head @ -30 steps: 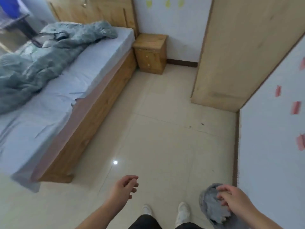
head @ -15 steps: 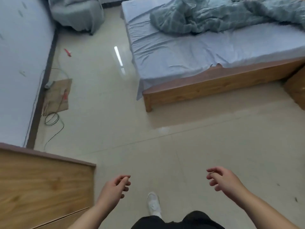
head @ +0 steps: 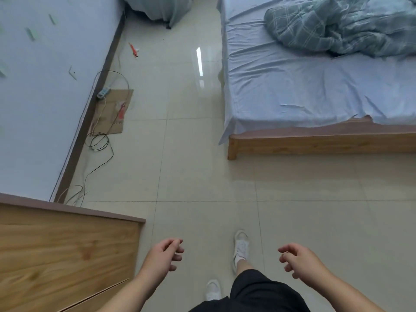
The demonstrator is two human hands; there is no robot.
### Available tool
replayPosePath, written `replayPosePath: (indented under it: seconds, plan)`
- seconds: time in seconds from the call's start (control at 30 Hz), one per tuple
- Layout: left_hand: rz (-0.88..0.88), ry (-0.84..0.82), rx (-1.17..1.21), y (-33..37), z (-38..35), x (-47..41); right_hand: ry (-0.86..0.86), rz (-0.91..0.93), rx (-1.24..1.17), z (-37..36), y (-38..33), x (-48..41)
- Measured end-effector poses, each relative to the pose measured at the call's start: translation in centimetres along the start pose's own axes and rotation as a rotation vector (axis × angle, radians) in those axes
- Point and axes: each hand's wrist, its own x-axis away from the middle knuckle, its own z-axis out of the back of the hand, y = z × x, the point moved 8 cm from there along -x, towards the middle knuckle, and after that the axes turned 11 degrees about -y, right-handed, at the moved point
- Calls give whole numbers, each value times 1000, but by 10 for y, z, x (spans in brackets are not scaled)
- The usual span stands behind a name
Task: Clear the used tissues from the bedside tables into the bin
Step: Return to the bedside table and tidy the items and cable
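The person has turned away from the grey bin and the small wooden bedside desk; both are out of sight now. The right hand, which was at the bin's rim, has swung out over the pale floor tiles, holding nothing. A white shoe has stepped ahead.

Floor and bed below me.
On the floor I saw cardboard, a power strip, coiled cable and a red stick; a rumpled quilt lay on the bed.
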Motion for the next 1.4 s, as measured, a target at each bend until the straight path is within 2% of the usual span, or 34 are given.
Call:
replayPosePath:
  seconds: [0.13, 0.4, 0.57, 0.67, 0.8, 0.97, 1.1, 1.27, 1.4]
  plan:
    - [15, 71, 64, 48, 17, -20, -14, -2, 42, 46, -68, -36]
    - [102, 209, 198, 66, 80, -59, -19, 215, 96, 98, -304, -91]
    - [105, 219, 213, 112, 137, -138, 24, 305, 116, 105, -426, -145]
    - [73, 193, 184, 173, 179, -193, 45, 266, 145, 107, -470, -174]
    - [-23, 135, 114, 291, 231, -248, 39, 149, 178, 113, -497, -198]
    - [-150, 99, 24, 441, 276, -310, 54, 61, 90, 134, -519, -230]
    - [-190, 86, -16, 532, 292, -370, 62, 22, -2, 154, -552, -278]
    - [-134, 103, -51, 606, 313, -433, 21, 5, -43, 194, -644, -349]
    - [-82, 118, -42, 639, 331, -467, -17, 80, 1, 232, -765, -388]
